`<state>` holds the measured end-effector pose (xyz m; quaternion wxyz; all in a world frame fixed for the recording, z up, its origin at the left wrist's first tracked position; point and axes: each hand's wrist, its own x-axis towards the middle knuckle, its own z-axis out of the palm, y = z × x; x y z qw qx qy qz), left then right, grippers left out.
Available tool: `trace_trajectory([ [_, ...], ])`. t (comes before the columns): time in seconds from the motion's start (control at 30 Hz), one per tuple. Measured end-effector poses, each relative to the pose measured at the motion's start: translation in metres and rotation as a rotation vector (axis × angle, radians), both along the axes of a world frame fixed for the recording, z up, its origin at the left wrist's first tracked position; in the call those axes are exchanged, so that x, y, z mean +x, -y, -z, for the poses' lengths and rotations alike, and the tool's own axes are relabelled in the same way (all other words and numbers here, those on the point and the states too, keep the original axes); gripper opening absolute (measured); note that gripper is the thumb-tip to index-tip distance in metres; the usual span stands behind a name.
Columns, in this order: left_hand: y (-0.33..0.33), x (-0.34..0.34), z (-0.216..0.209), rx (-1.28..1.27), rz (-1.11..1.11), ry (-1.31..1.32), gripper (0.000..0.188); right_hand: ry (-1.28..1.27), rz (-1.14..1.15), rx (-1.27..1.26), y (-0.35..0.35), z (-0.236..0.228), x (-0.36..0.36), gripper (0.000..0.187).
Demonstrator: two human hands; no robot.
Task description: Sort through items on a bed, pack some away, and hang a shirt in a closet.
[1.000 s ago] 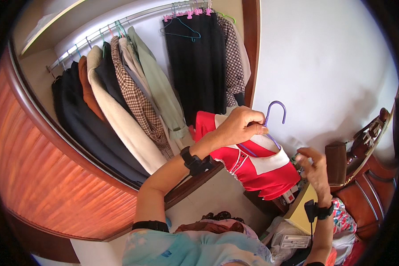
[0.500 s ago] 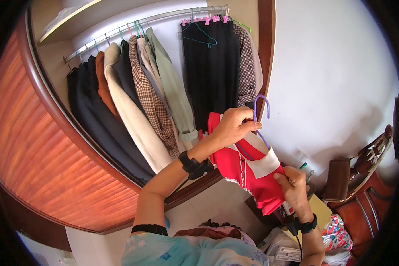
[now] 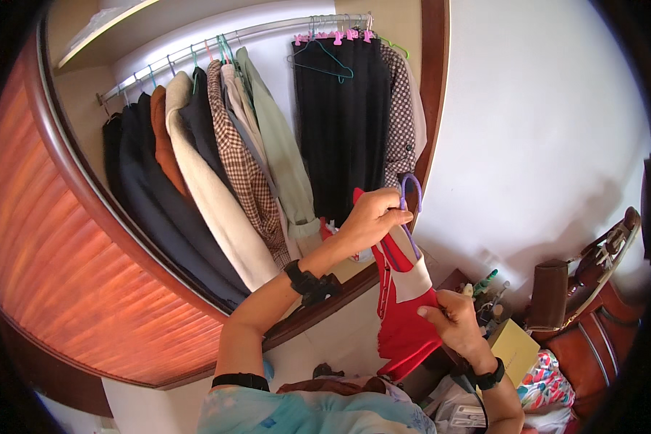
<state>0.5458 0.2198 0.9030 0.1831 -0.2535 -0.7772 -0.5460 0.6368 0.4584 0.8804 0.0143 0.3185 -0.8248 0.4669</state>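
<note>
A red knit top (image 3: 406, 327) with a white collar and white trim hangs slantwise in front of me on a purple hanger (image 3: 419, 189). My left hand (image 3: 375, 219) is closed round the hanger just below its hook, at the top's neck opening. With curled fingers, my right hand (image 3: 457, 318) pinches the red fabric on the right side, below the collar. Part of the hanger is hidden inside the top.
Ahead is an open wardrobe with coats and jackets on a metal rail (image 3: 267, 30), black trousers (image 3: 340, 116) clipped up, and an unused teal hanger (image 3: 330, 61). A wooden sliding door (image 3: 101, 260) curves at left. At right are a yellow box (image 3: 512, 351) and a brown bag (image 3: 552, 295).
The red top has turned more edge-on and swung lower and to the left. Both hands have moved slightly left and down with it, keeping their grips.
</note>
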Motion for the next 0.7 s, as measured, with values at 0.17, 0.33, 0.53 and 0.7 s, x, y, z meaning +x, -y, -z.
trace_trajectory([
  [0.17, 0.029, -0.01, -0.011, 0.112, 0.055, 0.019, 0.008, -0.032, 0.075, 0.038, 0.026, -0.011, -0.011, 0.021],
  [0.33, 0.073, -0.026, -0.018, 0.034, 0.044, 0.025, 0.008, -0.047, 0.046, -0.022, 0.072, -0.02, -0.014, 0.021],
  [0.53, 0.101, -0.036, -0.009, 0.065, 0.111, 0.037, 0.007, 0.044, 0.008, 0.031, 0.103, -0.006, -0.021, 0.023],
  [0.7, 0.12, -0.038, -0.008, 0.112, 0.068, 0.037, 0.008, 0.04, 0.114, 0.036, 0.122, -0.012, -0.022, 0.018],
])
